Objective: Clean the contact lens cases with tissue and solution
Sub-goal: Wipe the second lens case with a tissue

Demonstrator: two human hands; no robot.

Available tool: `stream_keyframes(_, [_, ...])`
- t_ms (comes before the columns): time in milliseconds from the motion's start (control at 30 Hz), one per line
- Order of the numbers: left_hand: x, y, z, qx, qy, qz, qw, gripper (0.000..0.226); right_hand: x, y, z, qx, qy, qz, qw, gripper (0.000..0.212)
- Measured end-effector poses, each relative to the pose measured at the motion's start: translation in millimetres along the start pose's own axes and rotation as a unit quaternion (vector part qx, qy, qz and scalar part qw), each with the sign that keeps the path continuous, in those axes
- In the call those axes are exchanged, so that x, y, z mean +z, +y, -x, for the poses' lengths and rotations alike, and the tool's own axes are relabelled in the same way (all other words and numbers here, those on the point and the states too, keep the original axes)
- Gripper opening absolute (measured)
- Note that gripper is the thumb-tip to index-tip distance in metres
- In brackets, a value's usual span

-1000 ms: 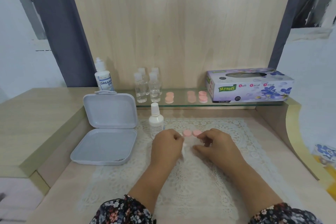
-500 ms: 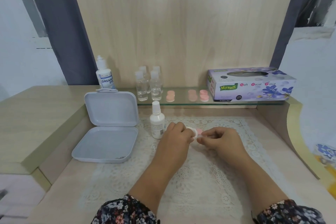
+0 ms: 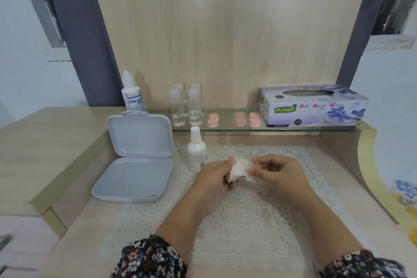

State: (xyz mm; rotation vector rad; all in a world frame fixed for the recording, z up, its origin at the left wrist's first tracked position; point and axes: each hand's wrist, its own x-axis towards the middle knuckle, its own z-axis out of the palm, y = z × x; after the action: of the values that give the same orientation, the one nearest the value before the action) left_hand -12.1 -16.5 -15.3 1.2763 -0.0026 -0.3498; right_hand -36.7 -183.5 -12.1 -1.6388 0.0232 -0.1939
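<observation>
The one head view looks forward and down from above the hands, close over them. It faces the shelf beyond the grip.

Crumpled white tissue: contents hidden. White spray bottle: label print illegible. Floral-sleeved forearms: cut off at bottom edge.

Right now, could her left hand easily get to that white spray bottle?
Probably yes: the white spray bottle stands just beyond the left hand with nothing between, but that hand grips the tissue and would need to free itself first.
</observation>
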Motion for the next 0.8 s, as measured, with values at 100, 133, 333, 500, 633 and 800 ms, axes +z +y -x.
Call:
stream_keyframes(100, [2.7,-0.3,0.9,-0.012,-0.028,0.025,0.999,0.022,0.1,0.2,0.8,-0.014,0.013,0.006,1.0,0.018])
stream_keyframes(133, [1.3,-1.2,-0.4,0.002,-0.02,0.023,1.0,0.017,0.0,0.5,0.5,-0.018,0.016,0.007,1.0,0.018])
stream_keyframes(333, [-2.5,0.3,-2.7,0.046,-0.006,0.052,0.998,0.017,0.9,2.4,-0.5,-0.021,0.018,0.017,0.999,0.019])
stream_keyframes(500, [-3.6,1.7,1.7,0.026,-0.052,-0.027,0.998,0.022,-0.6,5.1,-1.9,-0.013,0.028,0.018,0.999,0.018])
stream_keyframes(633, [-4.8,-3.5,-1.6,0.061,-0.048,-0.086,0.993,0.045,-0.7,8.1,-3.9,-0.009,0.016,0.006,1.0,0.02])
stream_keyframes(800, [-3.1,-3.8,0.2,0.105,-0.029,-0.11,0.988,0.025,0.2,9.5,-4.4,-0.005,-0.004,0.014,1.0,0.028])
